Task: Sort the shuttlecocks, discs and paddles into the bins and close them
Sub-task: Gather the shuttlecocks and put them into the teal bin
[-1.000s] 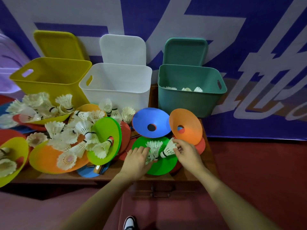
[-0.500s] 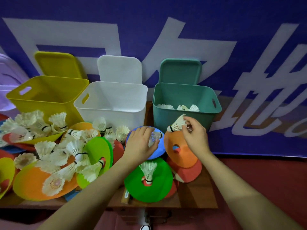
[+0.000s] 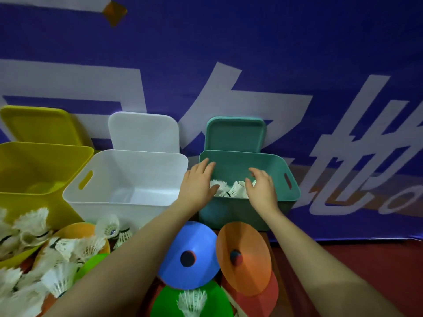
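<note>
Both hands have travelled up from the discs to the teal bin [image 3: 249,213] since half a second ago, and the shuttlecocks they carried then are no longer in them. Fingers of the left hand [image 3: 198,186] lie straight and relaxed over the bin's left rim, holding nothing; those of the right hand [image 3: 261,188] are loosely spread above the white shuttlecocks in the bin [image 3: 231,191], also empty. From there the forearms run back and down toward the camera, crossing above the blue disc [image 3: 190,255] and the orange disc [image 3: 242,257].

Many loose shuttlecocks [image 3: 59,250] lie heaped on discs at the left, and one rests on the green disc [image 3: 212,300] near the bottom edge. They look very light, and the feather skirts probably crush easily, so a pinch at the cork end or a gentle cupped hold seems safest. White bin [image 3: 128,202] and yellow bin [image 3: 34,197] stand open, lids propped behind.
</note>
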`<state>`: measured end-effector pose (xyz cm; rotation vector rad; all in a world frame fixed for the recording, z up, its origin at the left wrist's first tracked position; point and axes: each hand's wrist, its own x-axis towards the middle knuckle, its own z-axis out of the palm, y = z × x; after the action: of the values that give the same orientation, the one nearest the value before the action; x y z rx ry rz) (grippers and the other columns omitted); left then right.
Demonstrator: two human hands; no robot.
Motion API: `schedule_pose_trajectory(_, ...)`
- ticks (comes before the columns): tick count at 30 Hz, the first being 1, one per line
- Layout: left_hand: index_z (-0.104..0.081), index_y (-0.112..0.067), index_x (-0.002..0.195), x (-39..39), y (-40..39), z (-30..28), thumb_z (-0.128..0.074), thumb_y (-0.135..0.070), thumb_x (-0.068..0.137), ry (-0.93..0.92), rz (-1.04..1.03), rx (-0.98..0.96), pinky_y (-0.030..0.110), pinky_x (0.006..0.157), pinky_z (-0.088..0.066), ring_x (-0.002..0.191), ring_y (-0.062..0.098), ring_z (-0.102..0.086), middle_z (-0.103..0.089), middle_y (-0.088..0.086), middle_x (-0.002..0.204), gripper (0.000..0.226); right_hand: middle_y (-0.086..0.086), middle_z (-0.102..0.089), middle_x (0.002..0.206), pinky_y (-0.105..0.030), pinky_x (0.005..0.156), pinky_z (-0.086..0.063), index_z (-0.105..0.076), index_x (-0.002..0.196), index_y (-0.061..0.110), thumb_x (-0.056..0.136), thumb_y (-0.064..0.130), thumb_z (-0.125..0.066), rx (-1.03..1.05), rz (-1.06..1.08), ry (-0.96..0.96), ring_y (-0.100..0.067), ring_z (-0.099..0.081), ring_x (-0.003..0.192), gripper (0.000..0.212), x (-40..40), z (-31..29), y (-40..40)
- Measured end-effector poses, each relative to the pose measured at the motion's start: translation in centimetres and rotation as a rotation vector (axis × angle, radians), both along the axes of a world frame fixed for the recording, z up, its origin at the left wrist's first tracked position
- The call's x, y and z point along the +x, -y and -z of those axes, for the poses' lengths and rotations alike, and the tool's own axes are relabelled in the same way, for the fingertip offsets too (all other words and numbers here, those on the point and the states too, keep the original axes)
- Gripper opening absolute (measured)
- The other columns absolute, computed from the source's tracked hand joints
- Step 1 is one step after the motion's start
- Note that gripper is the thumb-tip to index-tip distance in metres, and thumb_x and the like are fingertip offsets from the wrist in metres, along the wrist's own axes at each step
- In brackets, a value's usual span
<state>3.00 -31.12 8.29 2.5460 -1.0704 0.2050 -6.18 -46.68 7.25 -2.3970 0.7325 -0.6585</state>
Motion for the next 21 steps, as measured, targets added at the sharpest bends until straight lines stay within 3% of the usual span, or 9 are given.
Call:
schedule_pose_trajectory(10,-0.043,-0.018,0.133,-3.1,-6.0,1.8,-0.05,-0.032,0.091,-0.027,-0.005,0.018,0.034,0.099,-0.03,0.122,0.024,-0.044,-0.046,0.0,0.137,0.045,-0.003,-0.059,0.113,-0.032,0.089,-0.043,-0.06,0.116,0.01,0.091,0.017,-0.051,-0.014,-0.242,-0.076,-0.019,-0.054,0.107,0.027,-3.4,2.6,-5.5)
schedule_pose_trajectory(13,-0.042,-0.017,0.135,-5.1,-8.7,1.8,-0.05,-0.033,0.092,-0.042,-0.023,0.048,0.034,0.101,-0.027,0.124,0.024,-0.042,-0.046,0.002,0.136,0.046,-0.003,-0.06,0.108,-0.035,0.089,-0.045,-0.062,0.114,0.01,0.09,0.017,-0.054,0.003,-0.321,-0.055,-0.02,-0.057,0.102,0.026,-5.3,3.0,-7.3)
schedule_pose_trajectory(18,-0.044,-0.017,0.134,-8.5,-13.5,2.8,-0.05,-0.033,0.092,-0.095,-0.109,0.074,0.034,0.098,-0.028,0.123,0.024,-0.043,-0.047,0.002,0.135,0.045,0.007,-0.055,0.087,-0.038,0.077,-0.049,-0.067,0.098,0.015,0.086,0.019,-0.061,0.053,-0.456,-0.079,-0.015,-0.058,0.078,0.014,-8.2,4.6,-10.5)
schedule_pose_trajectory(21,-0.053,-0.015,0.125,-10.3,-16.4,4.0,-0.039,-0.047,0.084,-0.148,-0.183,0.084,0.036,0.094,-0.032,0.117,0.029,-0.048,-0.053,0.005,0.127,0.054,0.001,-0.062,0.092,-0.033,0.077,-0.046,-0.067,0.098,0.013,0.085,0.026,-0.065,0.06,-0.525,-0.21,-0.02,-0.06,0.085,0.019,-9.5,6.4,-12.5)
